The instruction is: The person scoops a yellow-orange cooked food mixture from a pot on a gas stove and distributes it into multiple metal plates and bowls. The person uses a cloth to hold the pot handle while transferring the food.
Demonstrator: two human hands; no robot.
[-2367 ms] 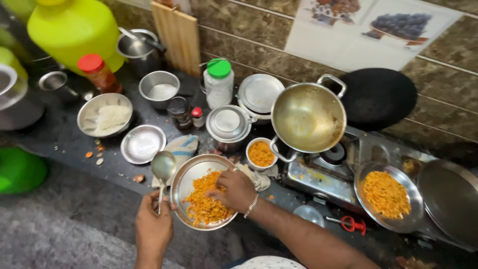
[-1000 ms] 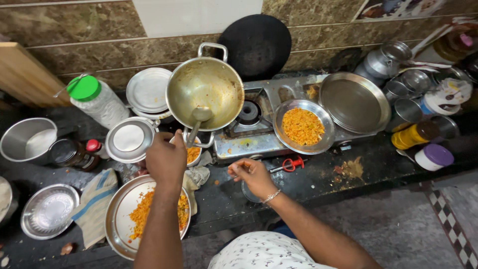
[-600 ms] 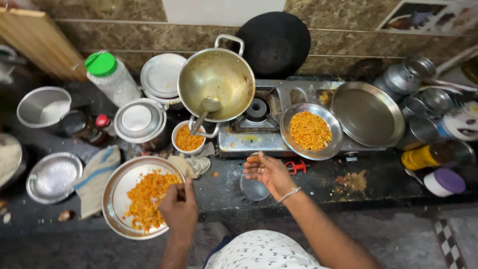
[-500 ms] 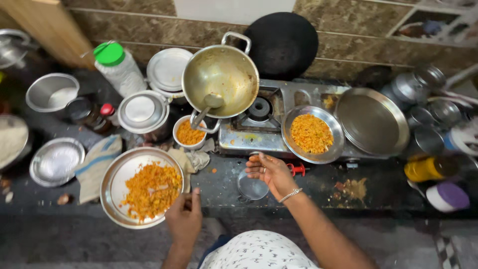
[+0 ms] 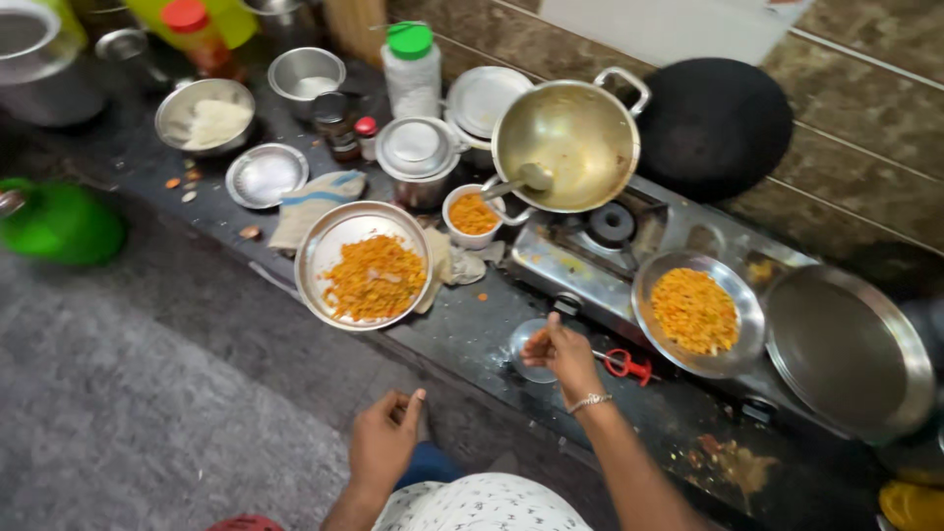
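My right hand [image 5: 562,356] is at the counter's front edge, fingertips pinched on the rim of a small clear glass dish [image 5: 526,346]. My left hand [image 5: 385,441] hangs low near my body, loosely curled and holding nothing; the nearest thing is a steel plate of orange chopped food [image 5: 366,267] above it. A brass-coloured pan [image 5: 568,146] sits on the gas stove [image 5: 600,246] with a ladle [image 5: 521,182] resting in it. A small bowl of orange food [image 5: 472,214] stands beside the pan. A second steel plate of orange food [image 5: 698,313] lies on the stove's right side.
A red-handled tool [image 5: 629,366] lies right of my hand. A black griddle [image 5: 713,123] leans at the back, an empty steel plate [image 5: 848,352] lies far right. A green-capped bottle [image 5: 411,61], lidded steel pot [image 5: 418,152], cloth [image 5: 313,202], flour bowl [image 5: 205,113] and green vessel [image 5: 59,221] stand left.
My left hand has left the ladle in the pan, passed over the plate of orange food and dropped near my body. My right hand stays at the glass dish.
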